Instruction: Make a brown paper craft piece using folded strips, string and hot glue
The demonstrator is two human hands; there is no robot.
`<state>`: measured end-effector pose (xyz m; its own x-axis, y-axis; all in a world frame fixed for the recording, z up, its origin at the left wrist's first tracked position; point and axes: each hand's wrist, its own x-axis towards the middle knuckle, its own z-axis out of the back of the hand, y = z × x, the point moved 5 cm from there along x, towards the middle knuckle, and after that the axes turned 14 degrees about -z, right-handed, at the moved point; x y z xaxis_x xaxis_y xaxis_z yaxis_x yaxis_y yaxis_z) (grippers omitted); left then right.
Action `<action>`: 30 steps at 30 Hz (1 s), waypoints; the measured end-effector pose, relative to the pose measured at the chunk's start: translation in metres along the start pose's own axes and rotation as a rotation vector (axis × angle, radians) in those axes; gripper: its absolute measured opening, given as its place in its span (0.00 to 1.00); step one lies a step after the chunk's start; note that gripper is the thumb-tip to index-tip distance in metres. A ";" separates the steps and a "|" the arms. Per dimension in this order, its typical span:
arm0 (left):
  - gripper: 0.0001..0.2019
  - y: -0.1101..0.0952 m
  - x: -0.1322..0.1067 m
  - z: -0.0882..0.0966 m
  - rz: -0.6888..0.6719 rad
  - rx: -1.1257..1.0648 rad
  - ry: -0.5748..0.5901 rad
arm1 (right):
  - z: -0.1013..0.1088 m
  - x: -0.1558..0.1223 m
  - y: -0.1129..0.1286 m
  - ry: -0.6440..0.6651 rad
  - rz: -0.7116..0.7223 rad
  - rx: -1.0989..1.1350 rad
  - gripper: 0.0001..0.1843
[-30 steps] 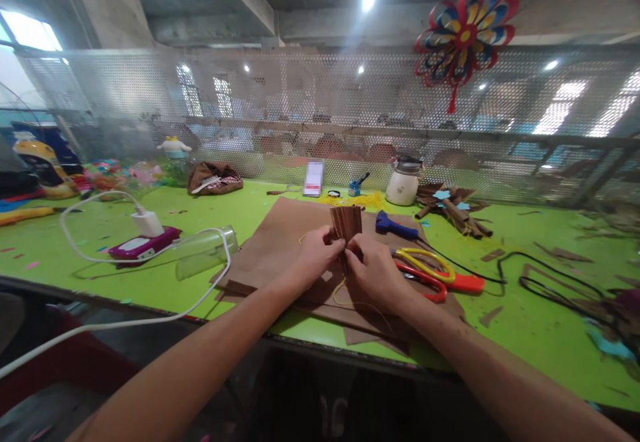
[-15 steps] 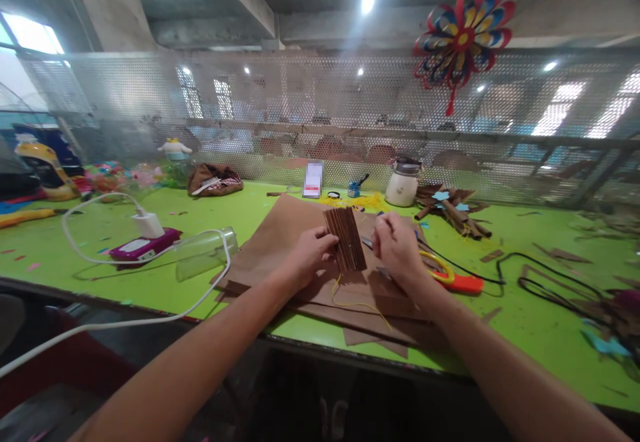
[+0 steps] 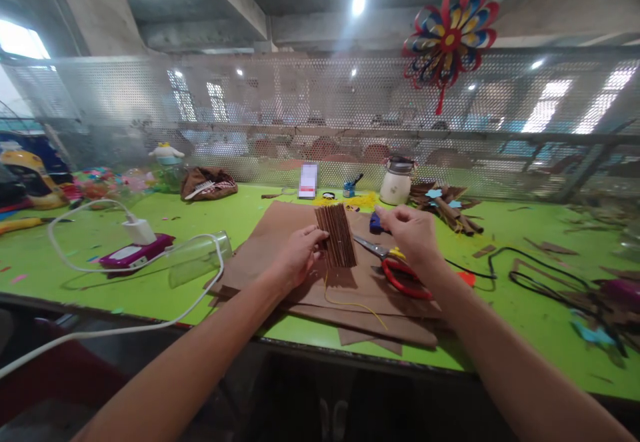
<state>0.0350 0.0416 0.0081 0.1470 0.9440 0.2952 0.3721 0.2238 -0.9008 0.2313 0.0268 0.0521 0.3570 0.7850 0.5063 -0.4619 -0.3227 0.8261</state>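
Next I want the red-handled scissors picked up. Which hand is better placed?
Probably the right hand: it hovers close to the red-handled scissors, though whether it pinches anything is unclear. The left hand is occupied, gripping the pleated brown paper.

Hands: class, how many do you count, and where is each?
2. The left hand grips the pleated brown paper; the right hand is raised to the paper's right, near the red-handled scissors. Others could be hidden behind the mesh screen.
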 end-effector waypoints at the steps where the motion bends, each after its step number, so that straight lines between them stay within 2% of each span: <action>1: 0.04 0.000 0.000 0.000 -0.001 0.004 0.002 | 0.003 0.002 0.001 -0.025 0.039 -0.019 0.19; 2: 0.04 0.000 0.000 -0.001 -0.002 0.008 0.008 | 0.003 0.002 0.003 -0.024 0.088 -0.029 0.18; 5: 0.05 0.002 -0.001 -0.002 0.003 0.020 0.038 | -0.005 -0.008 0.014 0.050 0.252 -0.043 0.03; 7: 0.06 0.002 -0.001 -0.003 0.007 0.029 0.053 | -0.014 -0.020 0.022 0.127 0.327 -0.068 0.10; 11: 0.08 0.001 -0.003 -0.004 0.020 0.037 0.051 | -0.033 -0.043 0.030 0.278 0.389 -0.200 0.06; 13: 0.07 0.000 -0.002 -0.003 0.015 0.042 0.035 | -0.039 -0.049 0.029 0.312 0.408 -0.308 0.06; 18: 0.06 0.002 -0.001 -0.002 0.001 0.035 0.043 | -0.043 -0.055 0.027 0.330 0.437 -0.475 0.09; 24: 0.06 0.002 -0.003 -0.003 0.017 0.054 0.002 | -0.043 -0.057 0.030 0.330 0.476 -0.544 0.11; 30: 0.07 0.000 -0.006 -0.006 0.035 0.110 0.011 | -0.043 -0.058 0.032 0.329 0.454 -0.558 0.11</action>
<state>0.0396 0.0350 0.0080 0.1687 0.9491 0.2662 0.2637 0.2167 -0.9399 0.1610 -0.0067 0.0383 -0.1822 0.7839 0.5936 -0.8750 -0.4047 0.2659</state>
